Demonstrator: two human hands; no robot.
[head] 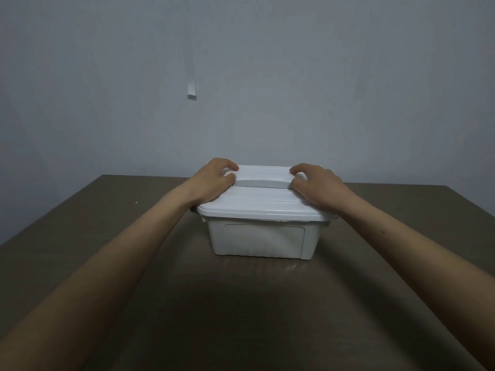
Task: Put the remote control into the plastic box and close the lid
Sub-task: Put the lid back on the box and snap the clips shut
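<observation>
In the head view, a white plastic box (pixel 261 241) is seen at the centre of the frame, standing on a dark brown table (pixel 80 236). A white lid (pixel 263 204) is laid over its rim, with a raised handle bar (pixel 261 183) running across the top.

The left hand (pixel 214 183) is laid on the left end of the lid, and the right hand (pixel 317 187) on the right end. Both are held palm down with fingers curled over the ends of the handle bar. Nothing is pinched; the hands appear to be pressing downward.

The remote control is not to be seen anywhere; it is judged to be inside the box already, though the opaque walls prevent this being confirmed. The lid looks seated along the near edge. The task is judged nearly complete: only a final press and the withdrawal of the hands seem to be left.

A plain grey wall (pixel 348 76) fills the upper half of the frame.
</observation>
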